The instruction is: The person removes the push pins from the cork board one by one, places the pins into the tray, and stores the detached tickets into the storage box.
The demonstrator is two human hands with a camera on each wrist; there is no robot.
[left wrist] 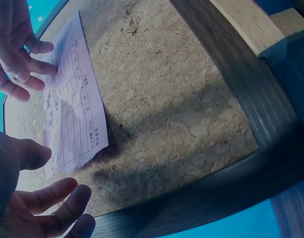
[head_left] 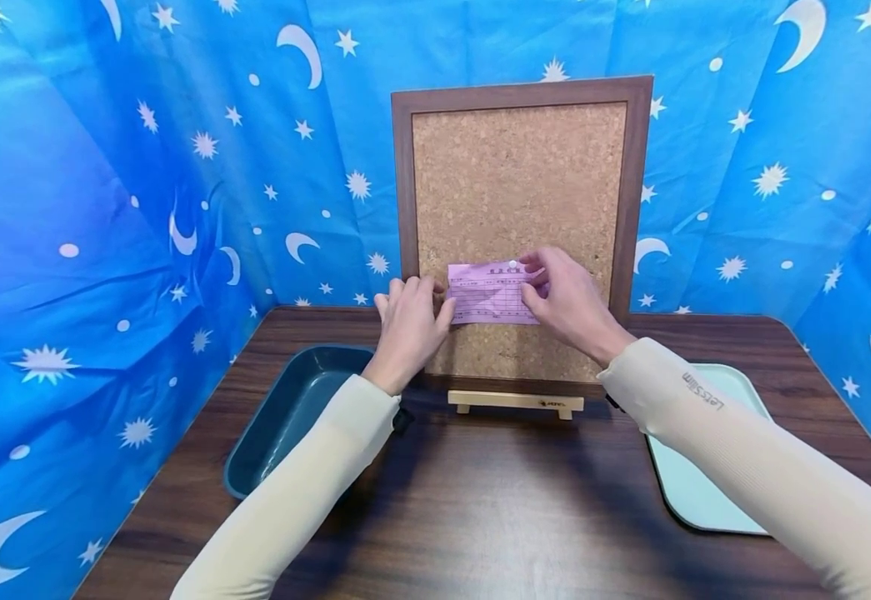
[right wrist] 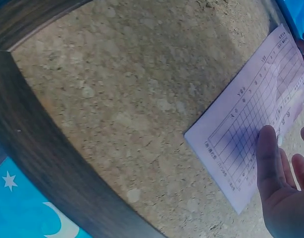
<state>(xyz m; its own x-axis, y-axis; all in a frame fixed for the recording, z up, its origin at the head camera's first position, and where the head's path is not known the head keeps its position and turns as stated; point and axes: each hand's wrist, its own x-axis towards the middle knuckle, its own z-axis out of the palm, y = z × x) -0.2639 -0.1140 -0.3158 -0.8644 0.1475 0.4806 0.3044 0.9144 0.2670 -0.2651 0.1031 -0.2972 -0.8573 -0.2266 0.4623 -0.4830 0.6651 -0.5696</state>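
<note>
A pink printed form slip [head_left: 488, 304] lies against the lower part of a framed cork board [head_left: 518, 183], with a white round-headed pin [head_left: 513, 264] at its top edge. My left hand [head_left: 408, 325] is at the slip's left edge; in the left wrist view its thumb and fingers [left wrist: 58, 196] are spread apart and pinch nothing. At the slip's right side is my right hand [head_left: 566, 296], its thumb over the paper and its fingertips near the pin. The right wrist view shows that thumb [right wrist: 268, 153] apart from the other fingers.
The board stands on a wooden easel ledge [head_left: 513, 402] on a dark wood table [head_left: 480, 517]. A dark teal tray [head_left: 243, 467] sits on the left, a mint tray [head_left: 705, 500] on the right, partly under the right sleeve. Blue star-patterned cloth [head_left: 315, 150] hangs behind.
</note>
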